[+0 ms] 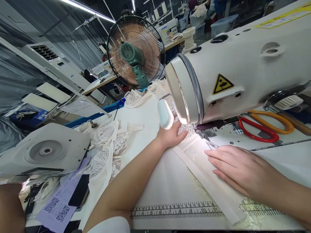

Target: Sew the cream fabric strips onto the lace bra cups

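The white lace fabric [186, 130] lay below the sewing machine head [230, 74], under my left hand [172, 132], whose thumb and forefinger stood apart on it. A plain pale strip [206, 181] ran beneath my right hand [243, 166], fingers extended; whether they pinched the slim metal piece [211, 143] beside them, I couldn't tell.

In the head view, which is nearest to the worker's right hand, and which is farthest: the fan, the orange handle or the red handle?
From the right hand:
1. Red handle: just past the hand, below the white machine's arm.
2. Orange handle: just behind the red one.
3. Fan: far off to the left, beyond the worktop.
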`<state>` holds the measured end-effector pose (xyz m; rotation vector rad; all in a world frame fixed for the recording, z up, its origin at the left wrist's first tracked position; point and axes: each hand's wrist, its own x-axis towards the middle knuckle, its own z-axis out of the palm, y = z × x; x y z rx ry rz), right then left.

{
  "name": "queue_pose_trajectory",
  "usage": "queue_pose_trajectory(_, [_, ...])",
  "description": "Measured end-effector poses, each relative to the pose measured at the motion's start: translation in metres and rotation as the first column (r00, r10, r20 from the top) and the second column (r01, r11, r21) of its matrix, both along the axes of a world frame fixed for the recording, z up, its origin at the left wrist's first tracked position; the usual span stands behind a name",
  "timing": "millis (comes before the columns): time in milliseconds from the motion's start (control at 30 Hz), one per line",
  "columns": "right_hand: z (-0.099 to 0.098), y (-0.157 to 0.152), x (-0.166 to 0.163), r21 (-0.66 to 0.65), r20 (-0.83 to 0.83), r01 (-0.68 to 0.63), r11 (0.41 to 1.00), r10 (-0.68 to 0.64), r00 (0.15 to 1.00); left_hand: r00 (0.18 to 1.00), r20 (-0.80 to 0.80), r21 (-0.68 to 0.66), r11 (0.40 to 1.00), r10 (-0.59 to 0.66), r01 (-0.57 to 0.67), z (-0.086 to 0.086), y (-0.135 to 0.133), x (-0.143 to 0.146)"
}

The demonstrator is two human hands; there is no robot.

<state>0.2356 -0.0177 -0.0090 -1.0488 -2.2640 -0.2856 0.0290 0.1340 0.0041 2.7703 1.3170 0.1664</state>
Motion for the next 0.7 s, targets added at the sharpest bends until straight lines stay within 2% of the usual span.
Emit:
queue_pose_trajectory(400, [0.0,-0.001,0.001,-0.047,-0.025,-0.017,0.999,0.015,1.0,0.996,0.051,0.085,0.994,-0.067,0.063,0.002,0.006,0.001])
queue_pose_trajectory(600, [0.0,-0.001,0.0,-0.072,-0.02,-0.02,0.997,0.018,1.0,0.997,0.045,0.039,0.997,-0.066,0.064,0.003,0.009,0.001])
queue_pose_trajectory(700, [0.001,-0.001,0.0,-0.072,-0.016,-0.024,0.997,0.022,1.0,0.999,0.05,0.01,1.0,-0.013,0.013,0.003,0.011,0.001])
